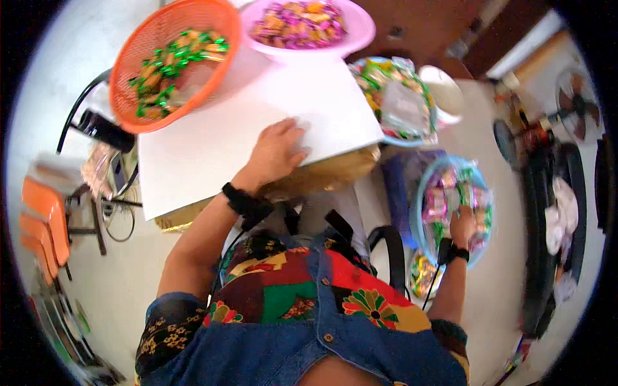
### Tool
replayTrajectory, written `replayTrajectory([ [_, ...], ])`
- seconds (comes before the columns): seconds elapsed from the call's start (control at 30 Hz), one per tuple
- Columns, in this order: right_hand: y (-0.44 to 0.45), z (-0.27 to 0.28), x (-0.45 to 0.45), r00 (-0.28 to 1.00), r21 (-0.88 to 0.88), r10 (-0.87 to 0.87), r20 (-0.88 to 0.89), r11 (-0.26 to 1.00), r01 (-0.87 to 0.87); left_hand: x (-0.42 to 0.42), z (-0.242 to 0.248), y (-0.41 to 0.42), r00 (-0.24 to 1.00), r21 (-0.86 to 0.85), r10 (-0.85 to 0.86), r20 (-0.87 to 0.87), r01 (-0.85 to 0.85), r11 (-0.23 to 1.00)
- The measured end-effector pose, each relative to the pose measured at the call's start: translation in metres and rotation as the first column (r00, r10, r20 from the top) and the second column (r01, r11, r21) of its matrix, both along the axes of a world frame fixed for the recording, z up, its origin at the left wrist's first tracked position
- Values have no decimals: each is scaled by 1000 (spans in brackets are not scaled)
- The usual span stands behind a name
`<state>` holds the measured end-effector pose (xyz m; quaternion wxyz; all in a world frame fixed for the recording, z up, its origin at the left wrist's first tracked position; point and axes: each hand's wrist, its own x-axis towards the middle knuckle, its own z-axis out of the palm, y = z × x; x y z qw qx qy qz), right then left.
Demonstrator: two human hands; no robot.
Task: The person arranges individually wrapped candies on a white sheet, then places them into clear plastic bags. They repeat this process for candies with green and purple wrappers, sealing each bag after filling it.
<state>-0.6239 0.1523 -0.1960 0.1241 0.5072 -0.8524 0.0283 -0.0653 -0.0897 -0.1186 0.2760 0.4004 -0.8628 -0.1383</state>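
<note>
My left hand (279, 147) lies on the white tabletop (217, 164) near its front edge, holding nothing, thumb apart from the fingers. Out to the right, my right hand (462, 226) reaches down into a light blue basket (419, 212) among pink and green packets (437, 205). Blur hides whether its fingers grip one. At the table's far left corner stands an orange mesh basket (123, 101) with green-and-gold wrapped pieces (181, 55). Beside it, a pink basin (359, 29) holds purple-and-gold wrapped pieces (299, 24).
Past the table's right side are another blue basket (431, 113) of packets, topped by a clear bag (403, 106), and a white bucket (442, 91). An orange chair (46, 217) stands left, a fan (577, 103) far right. Gold packets (422, 277) sit below my right arm.
</note>
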Motion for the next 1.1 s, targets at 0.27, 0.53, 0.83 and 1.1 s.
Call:
replayTrajectory([
  [0.27,-167,107,173,792,-416,610,37,730,-543,36,25,-48,914,73,244,323,-281,957],
  [0.53,-333,185,322,422,-558,900,112,408,-722,54,23,-66,848,-69,421,323,-423,904],
  [0.83,-458,185,405,262,-232,765,588,470,-852,54,13,-69,856,-90,443,267,-436,896],
  [1.1,-491,206,411,283,-37,796,535,357,-934,55,14,-68,852,-74,440,284,-438,896],
])
